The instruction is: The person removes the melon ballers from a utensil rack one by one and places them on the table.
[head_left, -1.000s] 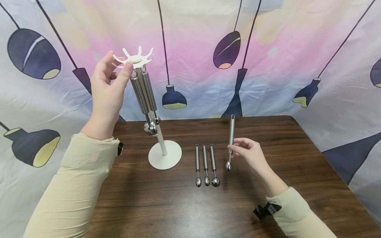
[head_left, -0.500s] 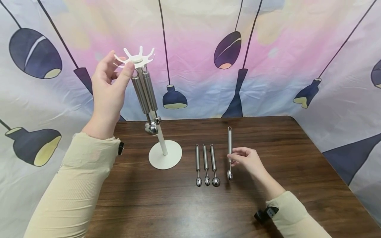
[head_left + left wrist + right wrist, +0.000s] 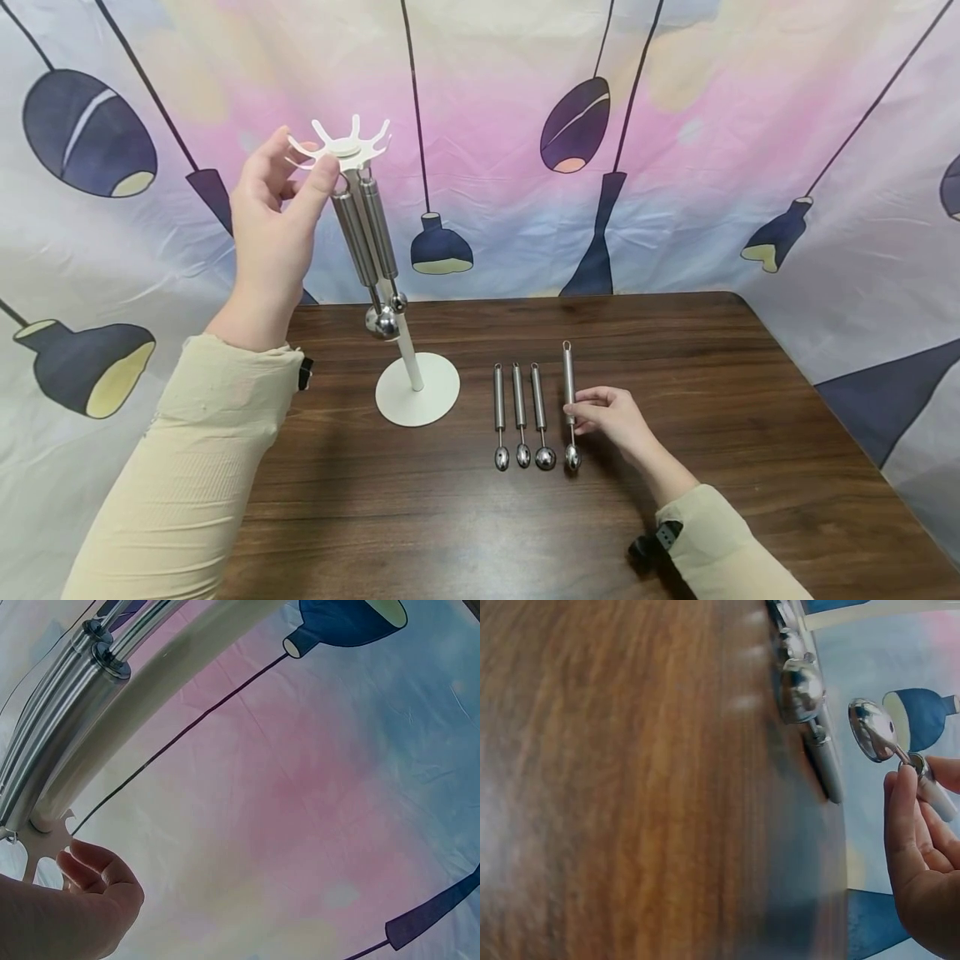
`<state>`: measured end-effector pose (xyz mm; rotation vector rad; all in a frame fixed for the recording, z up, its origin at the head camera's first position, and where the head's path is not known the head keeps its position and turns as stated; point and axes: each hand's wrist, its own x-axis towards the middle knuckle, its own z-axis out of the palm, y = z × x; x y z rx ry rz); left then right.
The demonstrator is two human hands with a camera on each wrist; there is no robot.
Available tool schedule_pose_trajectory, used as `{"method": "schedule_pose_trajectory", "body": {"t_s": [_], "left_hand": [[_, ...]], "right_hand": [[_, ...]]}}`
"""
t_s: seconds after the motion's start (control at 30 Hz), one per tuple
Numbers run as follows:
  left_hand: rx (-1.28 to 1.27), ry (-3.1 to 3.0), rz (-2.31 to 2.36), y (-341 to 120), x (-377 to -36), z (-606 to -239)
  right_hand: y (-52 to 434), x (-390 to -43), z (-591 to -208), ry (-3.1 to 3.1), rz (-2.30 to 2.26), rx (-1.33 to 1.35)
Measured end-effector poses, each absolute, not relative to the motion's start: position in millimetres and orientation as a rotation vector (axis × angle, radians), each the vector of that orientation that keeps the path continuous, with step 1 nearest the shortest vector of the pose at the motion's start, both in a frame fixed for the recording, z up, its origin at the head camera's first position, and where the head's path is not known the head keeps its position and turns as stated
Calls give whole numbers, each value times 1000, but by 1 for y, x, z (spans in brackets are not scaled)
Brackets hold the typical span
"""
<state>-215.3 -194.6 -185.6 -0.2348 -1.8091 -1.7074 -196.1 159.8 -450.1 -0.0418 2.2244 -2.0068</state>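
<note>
Left-wrist view: rack (image 3: 150, 682) cut off at top and left edges, its base out of frame; the hanging tools (image 3: 52, 727) show only as handle sections, ends cropped. Left hand (image 3: 60, 915) cut by bottom-left corner, only part of palm and curled fingers (image 3: 90, 866) show.

Right-wrist view: surface (image 3: 630, 787) heavily blurred, grain smeared. Row of scoops (image 3: 802, 682) runs off top edge, count unclear there. Right hand (image 3: 922, 870) cropped at right and bottom edges; held scoop (image 3: 874, 731) handle mostly hidden behind fingers (image 3: 900, 825).
</note>
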Motion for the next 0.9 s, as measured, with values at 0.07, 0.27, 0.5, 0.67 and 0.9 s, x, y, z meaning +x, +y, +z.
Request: {"method": "schedule_pose_trajectory", "body": {"t_s": [0.07, 0.27, 0.5, 0.67, 0.9], "left_hand": [[-238, -1799, -1721, -195, -215, -186], [-246, -1792, -1727, -195, -216, -186], [-246, -1777, -1726, -195, -215, -186], [-257, -1746, -1756, -194, -214, -186], [-242, -1782, -1725, -196, -216, -186]], "right_hand": [[159, -198, -453, 2221, -2001, -37], [155, -202, -459, 2185, -1976, 1], [153, -207, -465, 2202, -1898, 36], [152, -210, -468, 2212, -1854, 49], [148, -213, -472, 2251, -1805, 109]]}}
